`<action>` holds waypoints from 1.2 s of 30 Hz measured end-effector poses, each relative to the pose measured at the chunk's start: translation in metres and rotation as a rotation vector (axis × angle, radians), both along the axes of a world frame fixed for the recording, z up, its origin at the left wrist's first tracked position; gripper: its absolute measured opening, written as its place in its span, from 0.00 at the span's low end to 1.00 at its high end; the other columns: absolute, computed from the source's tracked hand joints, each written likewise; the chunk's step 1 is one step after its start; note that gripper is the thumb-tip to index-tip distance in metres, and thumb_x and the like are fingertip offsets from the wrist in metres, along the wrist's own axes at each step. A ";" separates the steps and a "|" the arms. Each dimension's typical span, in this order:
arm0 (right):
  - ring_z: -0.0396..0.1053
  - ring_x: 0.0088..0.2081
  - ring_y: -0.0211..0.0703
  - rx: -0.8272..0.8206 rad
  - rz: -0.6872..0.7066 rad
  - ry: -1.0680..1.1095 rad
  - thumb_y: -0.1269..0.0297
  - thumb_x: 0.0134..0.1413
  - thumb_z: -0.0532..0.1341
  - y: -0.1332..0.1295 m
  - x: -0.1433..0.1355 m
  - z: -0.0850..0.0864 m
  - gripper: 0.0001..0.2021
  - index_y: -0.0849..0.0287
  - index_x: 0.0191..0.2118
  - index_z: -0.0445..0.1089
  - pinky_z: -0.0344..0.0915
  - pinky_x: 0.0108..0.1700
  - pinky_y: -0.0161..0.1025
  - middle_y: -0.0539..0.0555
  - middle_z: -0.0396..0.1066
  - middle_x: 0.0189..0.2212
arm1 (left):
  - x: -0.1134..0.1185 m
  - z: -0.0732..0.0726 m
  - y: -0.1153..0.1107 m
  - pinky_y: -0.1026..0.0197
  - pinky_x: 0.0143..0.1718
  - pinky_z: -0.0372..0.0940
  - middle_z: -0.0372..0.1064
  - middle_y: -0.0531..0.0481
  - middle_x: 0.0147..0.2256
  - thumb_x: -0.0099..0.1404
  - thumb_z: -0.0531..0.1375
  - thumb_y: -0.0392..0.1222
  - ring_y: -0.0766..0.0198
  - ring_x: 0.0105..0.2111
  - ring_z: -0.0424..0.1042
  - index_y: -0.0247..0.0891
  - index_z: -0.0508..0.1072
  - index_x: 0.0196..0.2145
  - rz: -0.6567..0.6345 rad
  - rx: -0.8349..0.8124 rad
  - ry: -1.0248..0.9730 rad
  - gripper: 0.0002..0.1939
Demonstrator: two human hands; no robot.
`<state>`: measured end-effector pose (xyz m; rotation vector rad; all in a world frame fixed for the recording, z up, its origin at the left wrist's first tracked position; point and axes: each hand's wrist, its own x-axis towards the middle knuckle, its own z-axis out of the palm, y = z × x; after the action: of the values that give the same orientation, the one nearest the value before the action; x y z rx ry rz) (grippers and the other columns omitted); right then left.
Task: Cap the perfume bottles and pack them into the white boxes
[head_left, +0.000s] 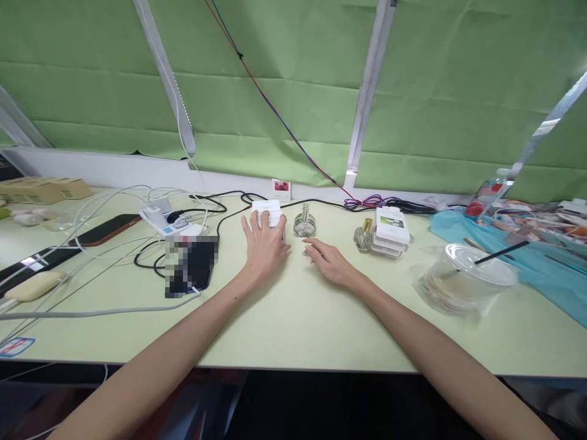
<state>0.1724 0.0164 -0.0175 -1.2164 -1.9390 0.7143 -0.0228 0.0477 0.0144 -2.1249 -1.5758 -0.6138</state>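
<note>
My left hand (268,244) lies with spread fingers over a small white box (266,206), touching its top; part of the box is hidden beneath the hand. Just right of it, a clear glass perfume bottle (304,225) stands upright on the table. My right hand (331,263) is in front of that bottle, apart from it, with its fingertips close together. A tiny pale thing seems to be at those fingertips, too small to name. Farther right, a second glass bottle with a gold top (364,237) leans beside a stack of white boxes (392,227).
A lidded plastic cup with a black straw (472,275) stands right, before a blue plastic bag (527,256). On the left are phones (107,229), a power strip (172,223) and tangled cables. A small picture card (281,188) stands at the back wall.
</note>
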 end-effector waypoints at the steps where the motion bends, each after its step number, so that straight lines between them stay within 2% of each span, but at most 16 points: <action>1: 0.73 0.49 0.48 0.005 -0.001 -0.003 0.44 0.71 0.47 0.000 0.000 0.000 0.27 0.55 0.63 0.65 0.63 0.56 0.48 0.59 0.76 0.50 | 0.000 0.001 0.000 0.28 0.65 0.43 0.57 0.31 0.62 0.60 0.64 0.45 0.31 0.66 0.49 0.40 0.67 0.61 0.007 -0.003 0.001 0.31; 11: 0.72 0.48 0.48 0.020 0.020 -0.030 0.45 0.71 0.46 0.000 -0.001 0.000 0.26 0.56 0.61 0.67 0.64 0.54 0.46 0.57 0.77 0.45 | -0.002 -0.005 0.004 0.28 0.66 0.42 0.56 0.30 0.61 0.60 0.63 0.46 0.32 0.66 0.49 0.39 0.66 0.61 -0.015 0.033 -0.003 0.32; 19: 0.72 0.48 0.47 0.040 0.028 -0.037 0.46 0.72 0.47 0.002 0.000 -0.002 0.25 0.55 0.59 0.68 0.64 0.53 0.45 0.56 0.77 0.45 | -0.002 -0.004 0.003 0.27 0.66 0.41 0.57 0.30 0.62 0.59 0.65 0.45 0.31 0.67 0.49 0.38 0.65 0.62 -0.037 0.020 -0.036 0.34; 28: 0.72 0.48 0.47 0.054 0.035 -0.050 0.46 0.72 0.46 0.001 -0.001 -0.001 0.24 0.55 0.56 0.70 0.64 0.52 0.44 0.56 0.77 0.44 | -0.007 -0.008 0.006 0.26 0.66 0.38 0.55 0.29 0.62 0.65 0.62 0.55 0.29 0.66 0.47 0.37 0.67 0.62 -0.105 0.058 -0.091 0.32; 36: 0.72 0.48 0.47 0.063 0.046 -0.054 0.47 0.72 0.46 0.001 -0.001 0.000 0.24 0.55 0.54 0.70 0.63 0.52 0.43 0.56 0.77 0.45 | -0.007 -0.007 0.004 0.23 0.64 0.37 0.53 0.29 0.63 0.66 0.61 0.54 0.28 0.67 0.46 0.40 0.65 0.64 -0.168 0.119 -0.171 0.32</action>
<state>0.1714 0.0176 -0.0179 -1.1676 -2.0245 0.6442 -0.0294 0.0514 0.0074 -2.1783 -1.4152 -0.9431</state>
